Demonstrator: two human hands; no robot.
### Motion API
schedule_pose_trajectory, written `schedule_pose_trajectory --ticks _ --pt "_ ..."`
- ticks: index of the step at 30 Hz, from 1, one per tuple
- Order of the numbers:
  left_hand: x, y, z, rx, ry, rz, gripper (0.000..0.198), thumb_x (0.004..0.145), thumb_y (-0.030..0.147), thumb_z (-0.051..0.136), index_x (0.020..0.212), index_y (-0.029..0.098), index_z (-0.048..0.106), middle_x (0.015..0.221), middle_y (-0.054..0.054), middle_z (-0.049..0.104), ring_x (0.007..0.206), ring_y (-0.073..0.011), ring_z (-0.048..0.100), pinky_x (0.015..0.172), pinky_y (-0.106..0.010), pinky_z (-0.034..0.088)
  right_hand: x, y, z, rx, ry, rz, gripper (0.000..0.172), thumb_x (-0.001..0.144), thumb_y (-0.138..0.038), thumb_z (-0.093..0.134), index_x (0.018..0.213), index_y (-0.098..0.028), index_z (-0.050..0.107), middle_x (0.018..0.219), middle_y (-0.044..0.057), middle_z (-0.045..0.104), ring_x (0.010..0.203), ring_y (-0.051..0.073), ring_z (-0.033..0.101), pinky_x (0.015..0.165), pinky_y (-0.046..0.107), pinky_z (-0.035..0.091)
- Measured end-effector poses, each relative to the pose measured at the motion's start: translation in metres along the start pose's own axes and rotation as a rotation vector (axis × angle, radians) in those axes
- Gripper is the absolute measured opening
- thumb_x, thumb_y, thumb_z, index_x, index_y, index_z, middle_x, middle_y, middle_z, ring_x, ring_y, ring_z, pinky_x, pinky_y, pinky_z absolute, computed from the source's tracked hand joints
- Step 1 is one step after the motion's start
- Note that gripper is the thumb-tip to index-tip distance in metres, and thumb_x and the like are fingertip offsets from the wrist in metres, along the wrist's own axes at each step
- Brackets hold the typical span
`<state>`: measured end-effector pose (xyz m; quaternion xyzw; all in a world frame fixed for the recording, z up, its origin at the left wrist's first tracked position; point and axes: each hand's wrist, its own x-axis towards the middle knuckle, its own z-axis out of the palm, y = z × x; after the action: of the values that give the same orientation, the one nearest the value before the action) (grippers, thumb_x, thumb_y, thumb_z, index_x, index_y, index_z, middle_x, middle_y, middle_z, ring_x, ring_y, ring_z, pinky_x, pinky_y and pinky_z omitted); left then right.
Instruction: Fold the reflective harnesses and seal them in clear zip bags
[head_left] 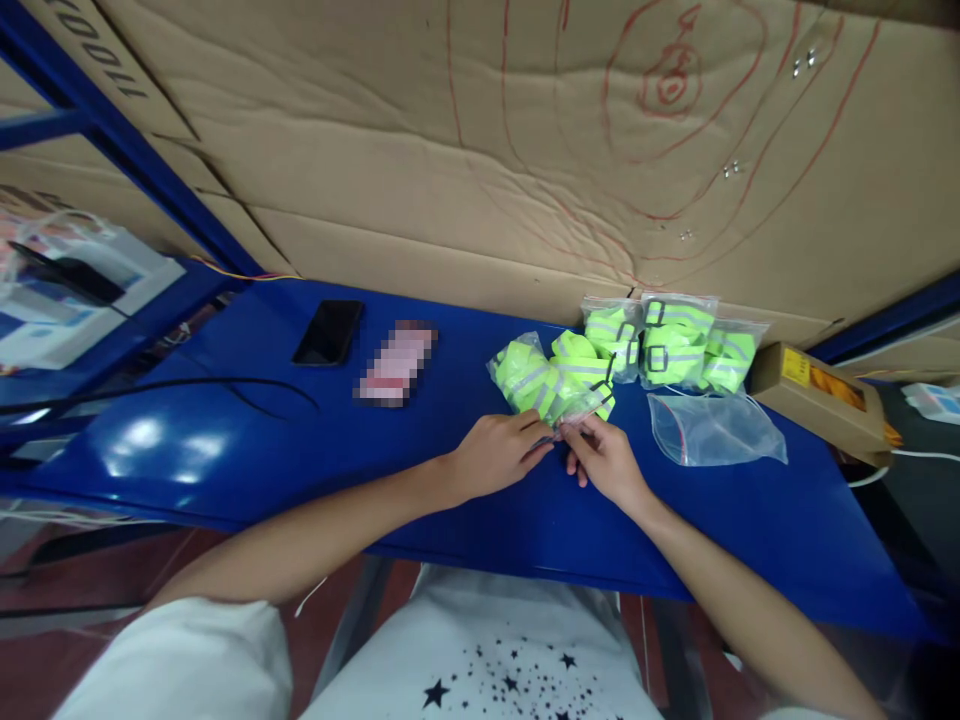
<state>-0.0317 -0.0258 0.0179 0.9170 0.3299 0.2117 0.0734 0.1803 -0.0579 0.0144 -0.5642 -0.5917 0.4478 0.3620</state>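
Observation:
My left hand (501, 455) and my right hand (609, 462) meet over the middle of the blue table. Their fingers pinch the near edge of a clear plastic bag (525, 372). Inside the bag lies a bunched neon-yellow reflective strap with grey stripes. Part of the strap bundle (571, 352) with a dark buckle spreads to the right; whether all of it is in the bag, I cannot tell. Just beyond, several packed bags of the same straps (679, 345) stand against the cardboard. A flat clear zip bag (716, 432) rests to the right of my right hand.
A dark phone (328, 333) and a blurred-out pink item (397, 362) lie on the blue table (450, 530) to the left. At the right end sits a brown cardboard box (821, 400). A cardboard wall (375, 150) closes the back. Black cables (187, 384) cross the left side.

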Motion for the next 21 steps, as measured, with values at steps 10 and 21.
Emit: schedule_pose_trajectory --ticks 10,21 --pt "0.001 -0.001 0.0 -0.067 0.129 -0.045 0.035 0.1 0.052 0.059 0.096 0.019 0.068 0.089 -0.001 0.077 0.069 -0.0158 0.072 0.057 -0.025 0.041 -0.007 -0.002 -0.002 -0.143 -0.054 -0.181 0.032 0.1 -0.048 0.059 0.087 -0.02 0.068 0.059 0.0 0.067 0.048 0.013 0.061 0.05 0.024 0.048" --pt "0.005 0.007 -0.023 -0.276 0.001 -0.032 0.02 0.099 0.028 0.055 0.087 0.018 0.068 0.074 -0.001 0.07 0.064 -0.0152 0.064 0.061 -0.027 0.043 -0.017 -0.009 -0.004 -0.388 -0.024 -0.421 0.019 0.102 -0.028 0.053 0.091 -0.021 0.068 0.079 0.004 0.072 0.07 0.017 0.067 0.068 0.029 0.045"
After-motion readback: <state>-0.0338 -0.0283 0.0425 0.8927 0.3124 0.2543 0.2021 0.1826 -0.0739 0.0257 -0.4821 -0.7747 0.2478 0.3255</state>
